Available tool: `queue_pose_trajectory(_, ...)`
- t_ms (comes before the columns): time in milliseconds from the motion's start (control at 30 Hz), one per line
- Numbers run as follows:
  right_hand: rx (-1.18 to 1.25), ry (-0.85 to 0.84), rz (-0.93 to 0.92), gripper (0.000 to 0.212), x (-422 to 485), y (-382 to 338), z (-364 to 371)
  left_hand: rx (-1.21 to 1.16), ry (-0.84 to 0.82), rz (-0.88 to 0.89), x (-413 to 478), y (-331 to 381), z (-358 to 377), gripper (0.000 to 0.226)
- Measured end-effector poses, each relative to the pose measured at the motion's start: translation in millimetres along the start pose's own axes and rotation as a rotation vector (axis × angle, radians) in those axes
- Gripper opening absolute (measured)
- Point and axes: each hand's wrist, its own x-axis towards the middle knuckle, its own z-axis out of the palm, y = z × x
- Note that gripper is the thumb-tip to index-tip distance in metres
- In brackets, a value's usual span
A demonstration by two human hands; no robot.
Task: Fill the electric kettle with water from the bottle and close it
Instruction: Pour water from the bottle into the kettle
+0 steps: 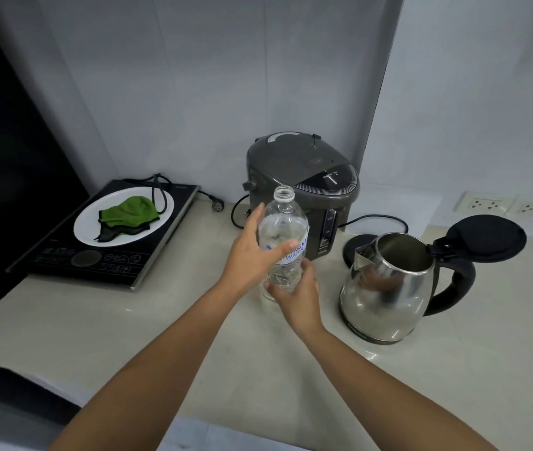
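A clear plastic water bottle (283,222) with a blue-lettered label stands upright at the counter's middle, its cap off and its neck bare. My left hand (253,252) wraps its middle from the left, thumb across the label. My right hand (297,297) grips its lower part from the front. To the right stands a steel electric kettle (385,288) with a black handle. Its black lid (486,237) is flipped back and its mouth is uncovered. Bottle and kettle are apart.
A grey electric water boiler (304,180) stands behind the bottle, its cord trailing right. At the left an induction cooker (102,258) carries a white plate (86,229) with green and black cloth. Wall sockets (486,205) sit at the far right. The beige counter (128,320) ends near me.
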Motion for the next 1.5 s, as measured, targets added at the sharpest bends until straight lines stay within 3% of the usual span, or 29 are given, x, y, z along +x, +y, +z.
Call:
queue_pose_trajectory(167,-0.068,0.024,0.02,0.095,9.7,-7.3,7.5,-0.022,0.016,-0.011,0.9,-3.1,2.0,0.1)
queue_pose_trajectory(433,-0.128,0.034,0.016,0.076,9.6,-24.0,-6.4,-0.064,0.004,0.001,0.1,11.2,-4.5,0.098)
queue_pose_trajectory(700,0.04,0.062,-0.035,0.071,-34.6,-58.5,-58.3,-0.127,0.004,0.125,-27.5,63.1,8.7,0.105)
queue_pose_trajectory(967,0.178,0.126,-0.034,0.069,-82.5,-71.9,-136.4,-0.223,-0.095,0.19,-64.1,115.7,54.8,0.097)
queue_pose_trajectory(1200,0.066,0.174,0.003,0.068,-102.2,-50.2,-199.9,-0.273,-0.171,0.178,-84.5,122.3,107.6,0.09)
queue_pose_trajectory(1300,-0.005,0.179,0.023,0.07,-107.4,-43.3,-224.7,-0.3,-0.219,0.145,-83.3,113.9,127.6,0.075)
queue_pose_trajectory(1433,-0.128,0.145,0.047,0.078,-108.6,-32.2,-249.1,-0.289,-0.248,0.088,-80.7,98.1,147.1,0.081)
queue_pose_trajectory(1500,-0.172,0.136,0.07,0.078,-108.0,-27.2,-256.5,-0.265,-0.244,0.083,-79.6,89.3,152.5,0.071)
